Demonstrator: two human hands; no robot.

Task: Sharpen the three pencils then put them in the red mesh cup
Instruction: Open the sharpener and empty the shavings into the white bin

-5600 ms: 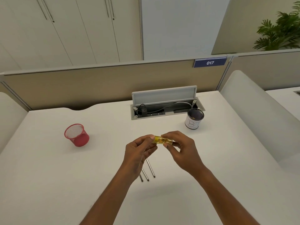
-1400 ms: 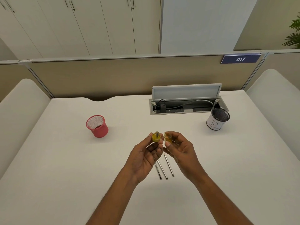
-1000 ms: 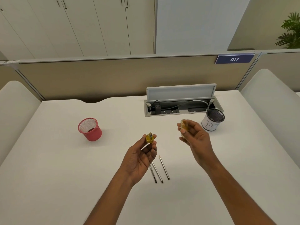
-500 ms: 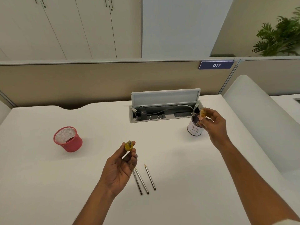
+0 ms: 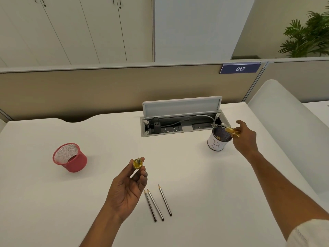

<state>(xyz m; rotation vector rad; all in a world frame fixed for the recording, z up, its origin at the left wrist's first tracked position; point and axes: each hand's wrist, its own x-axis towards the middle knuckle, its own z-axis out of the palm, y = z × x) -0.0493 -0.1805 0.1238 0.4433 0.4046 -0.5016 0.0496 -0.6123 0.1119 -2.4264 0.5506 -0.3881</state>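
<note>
Three dark pencils (image 5: 156,204) lie side by side on the white desk, tips pointing away from me. My left hand (image 5: 128,189) pinches the yellow sharpener's blade part (image 5: 137,163) between thumb and fingertips, just above and left of the pencils. My right hand (image 5: 246,138) holds the yellow shavings cap (image 5: 231,130) tilted over the rim of a white can (image 5: 218,141) with a mesh insert at the right. The red mesh cup (image 5: 70,157) stands upright and apart at the left, nothing visible inside it.
An open cable box (image 5: 181,122) with sockets and a charger is set in the desk behind the can. A beige partition (image 5: 106,90) closes the far edge. A white curved panel (image 5: 288,122) rises along the right side.
The sharpener was pulled into two parts. My right hand carried the cap right to the white can and now tilts it over the rim; my left hand stayed near the pencils.
</note>
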